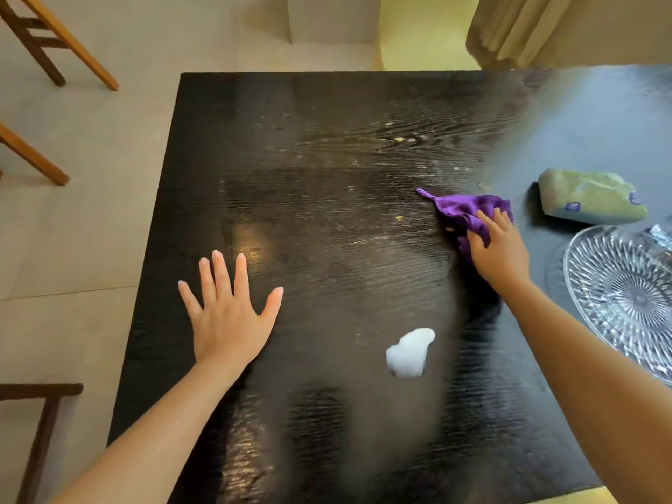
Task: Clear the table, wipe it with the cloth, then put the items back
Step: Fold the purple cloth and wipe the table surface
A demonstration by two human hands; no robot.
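A dark wooden table [327, 147] fills the view, streaked with pale marks. My right hand [500, 251] presses a crumpled purple cloth [465, 209] onto the table at the right. My left hand [227, 311] lies flat on the tabletop at the left, fingers spread, holding nothing. A blob of white foam [409, 352] sits on the table between my arms. A greenish tissue pack [591, 196] lies at the right, just beyond the cloth. A cut-glass dish [596, 271] rests at the right edge, close to my right forearm.
Wooden chair legs [62, 41] stand on the pale tiled floor left of the table, with a dark stool [43, 423] at the lower left. A beige curtain [538, 27] hangs past the far right corner.
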